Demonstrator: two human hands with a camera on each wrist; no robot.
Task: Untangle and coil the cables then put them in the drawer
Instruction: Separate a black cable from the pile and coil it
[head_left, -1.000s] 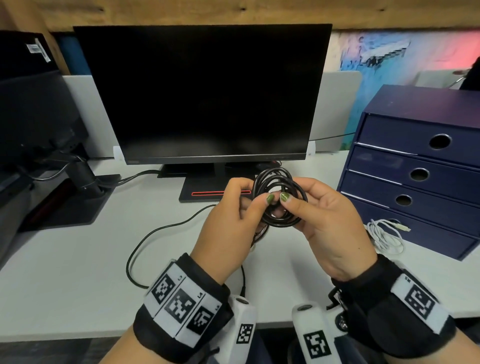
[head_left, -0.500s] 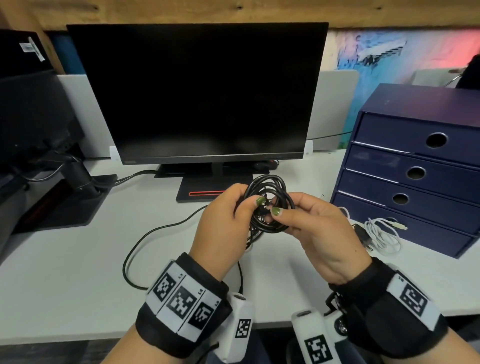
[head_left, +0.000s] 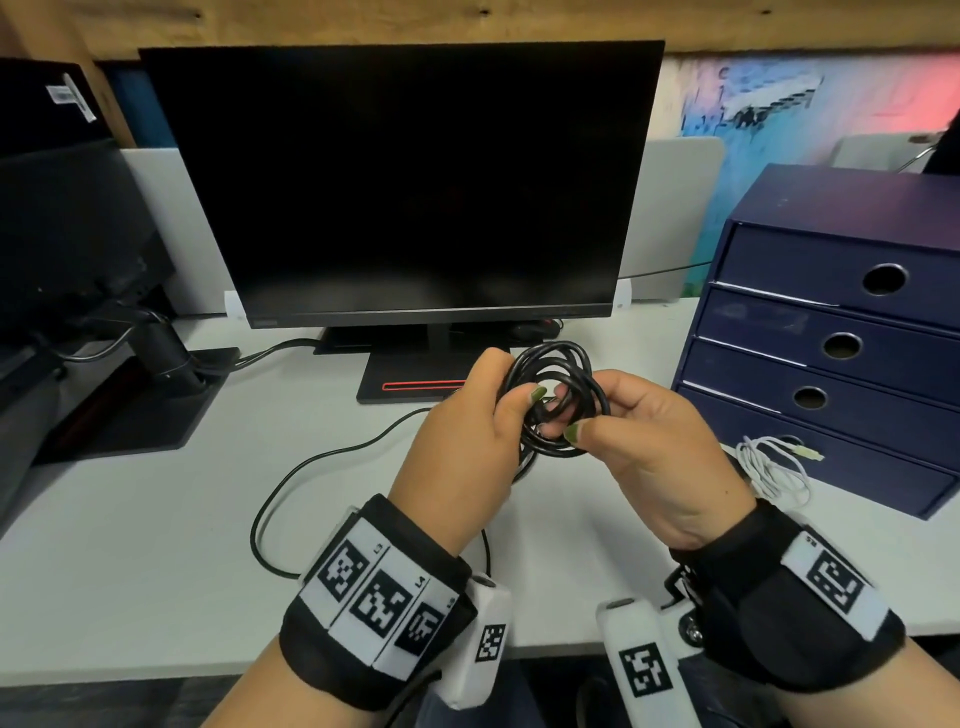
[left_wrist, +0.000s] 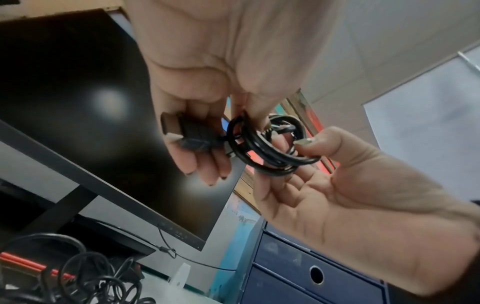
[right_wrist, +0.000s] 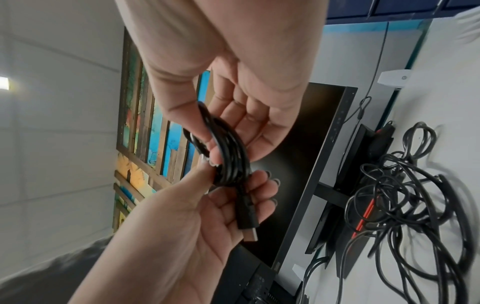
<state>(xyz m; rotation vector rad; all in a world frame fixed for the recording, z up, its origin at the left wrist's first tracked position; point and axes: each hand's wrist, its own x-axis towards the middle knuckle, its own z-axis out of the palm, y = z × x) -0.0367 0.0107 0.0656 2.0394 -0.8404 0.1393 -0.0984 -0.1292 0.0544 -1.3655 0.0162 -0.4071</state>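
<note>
A black cable wound into a small coil (head_left: 558, 364) is held above the white desk (head_left: 156, 519) in front of the monitor. My left hand (head_left: 467, 431) grips the coil's left side, thumb on top. The cable's plug (left_wrist: 182, 131) lies across its fingers, seen also in the right wrist view as the plug (right_wrist: 248, 216). My right hand (head_left: 649, 441) pinches the coil's right side between thumb and fingers. A white cable (head_left: 774, 467) lies loosely bundled on the desk at the foot of the blue drawer unit (head_left: 831, 338), whose drawers are closed.
A black monitor (head_left: 405, 182) stands behind the hands. A loose black cable (head_left: 291, 488) loops over the desk to the left. A tangle of black cables (right_wrist: 405, 205) lies by the monitor base. Another monitor arm (head_left: 161, 353) stands far left.
Both hands keep hold of the black coil. The two thumbs, which met at the coil's middle, have slid apart, and the right thumb now sits lower on the coil.
</note>
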